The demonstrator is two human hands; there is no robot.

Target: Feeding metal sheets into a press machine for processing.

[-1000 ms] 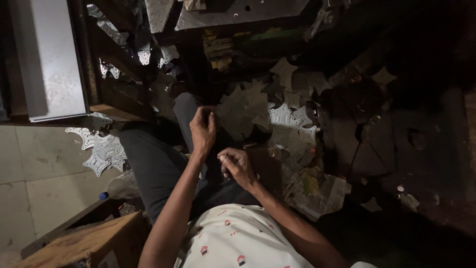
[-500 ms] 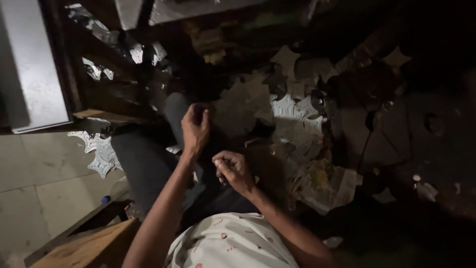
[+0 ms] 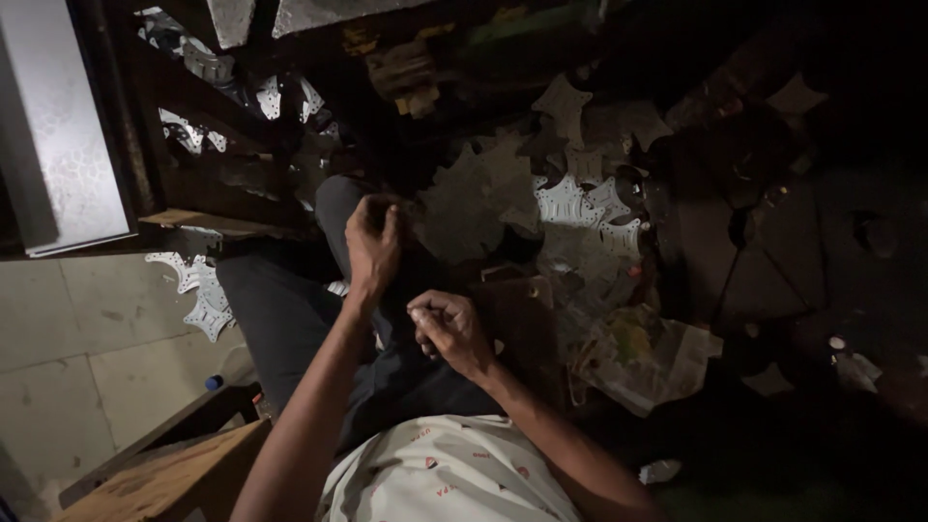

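Observation:
My left hand (image 3: pixel 372 242) is raised over my knee, fingers curled and pinched together near a dark pile of cut metal pieces (image 3: pixel 483 198). What it grips is too dark to make out. My right hand (image 3: pixel 447 324) is closed in a loose fist over my lap, next to a dark brown flat board (image 3: pixel 527 329). Whether it holds something small is hidden by the fingers. I sit with grey trousers (image 3: pixel 280 319) and a white patterned shirt (image 3: pixel 445 474).
Shiny star-like metal cutouts (image 3: pixel 585 208) lie ahead, more cutouts (image 3: pixel 198 290) on the tiled floor at left. A metal sheet (image 3: pixel 58 135) leans at far left. Crumpled paper (image 3: pixel 643 358) lies right of my lap. A wooden stool edge (image 3: pixel 164 478) is at lower left.
My view has shifted slightly; both hands stay close together over my lap, the left hand a little higher. Nothing visibly picked up or let go.

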